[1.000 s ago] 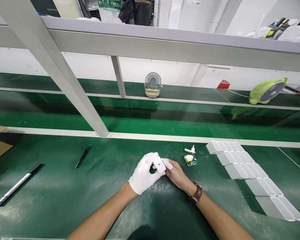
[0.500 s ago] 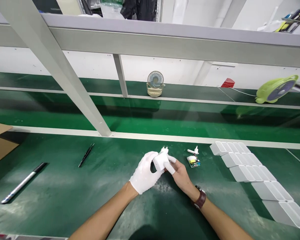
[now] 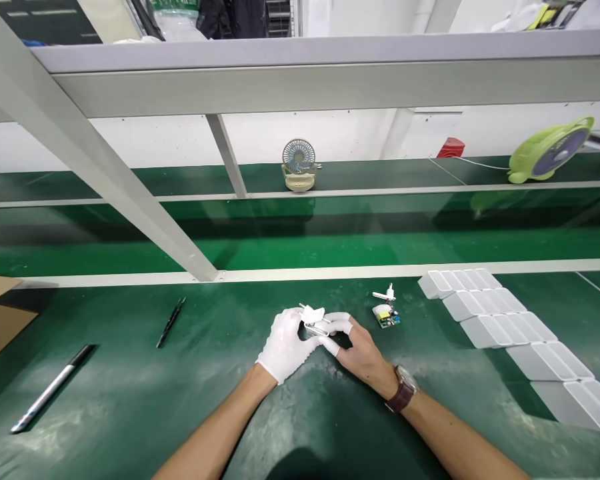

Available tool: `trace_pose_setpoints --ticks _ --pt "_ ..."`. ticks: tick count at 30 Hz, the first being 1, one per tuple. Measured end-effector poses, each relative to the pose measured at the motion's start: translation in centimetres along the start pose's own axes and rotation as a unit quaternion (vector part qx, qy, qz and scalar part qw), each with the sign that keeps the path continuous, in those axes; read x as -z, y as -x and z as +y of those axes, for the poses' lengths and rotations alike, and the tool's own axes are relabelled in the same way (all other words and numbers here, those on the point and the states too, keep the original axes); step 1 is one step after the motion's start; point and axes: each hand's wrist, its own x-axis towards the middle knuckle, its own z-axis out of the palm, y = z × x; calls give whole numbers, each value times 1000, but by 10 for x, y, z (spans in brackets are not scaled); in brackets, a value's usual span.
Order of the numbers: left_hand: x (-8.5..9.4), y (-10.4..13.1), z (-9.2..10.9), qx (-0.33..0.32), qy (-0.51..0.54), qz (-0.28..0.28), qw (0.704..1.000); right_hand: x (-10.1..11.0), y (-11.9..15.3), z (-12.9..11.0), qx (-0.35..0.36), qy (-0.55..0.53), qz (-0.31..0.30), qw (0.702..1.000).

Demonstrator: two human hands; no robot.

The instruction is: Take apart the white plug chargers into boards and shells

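My left hand (image 3: 286, 347), in a white glove, grips a small white plug charger (image 3: 312, 315) from its left side. White finger covers are on the fingertips of my right hand (image 3: 364, 348), which pinches the charger from the right. The charger is tilted between both hands, just above the green work surface; part of it is hidden by my fingers. Right of my hands lies a small circuit board (image 3: 389, 317) with a yellow component. Just behind the board is a small white plug piece (image 3: 389, 293).
Stepped white compartment trays (image 3: 520, 327) stand on the right. Black tweezers (image 3: 171, 323) and a silver-and-black pen-shaped tool (image 3: 53, 389) lie left, near a cardboard box (image 3: 3, 327). A slanted metal post (image 3: 145, 217) rises behind. A small fan (image 3: 299, 160) and a green fan (image 3: 543, 153) stand farther back.
The charger has been turned in my hands, so its prongs no longer point up and away and a different side shows. My right fingers have shifted around it. The camera view has tilted slightly.
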Motion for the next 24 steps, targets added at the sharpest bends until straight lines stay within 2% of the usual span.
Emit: trace_pose_setpoints --ticks 6,14,21,24 --pt "0 0 -3 -19 -7 -3 1000 2 -1 -1 22 54 1 998" --pt "3 0 2 -10 -14 -12 1000 1 -2 0 49 62 0 997" --pt "8 0 6 -19 -9 1 1000 -2 -1 2 60 80 -45 994" --pt "9 1 5 -35 15 9 999 1 -2 1 55 72 -20 996"
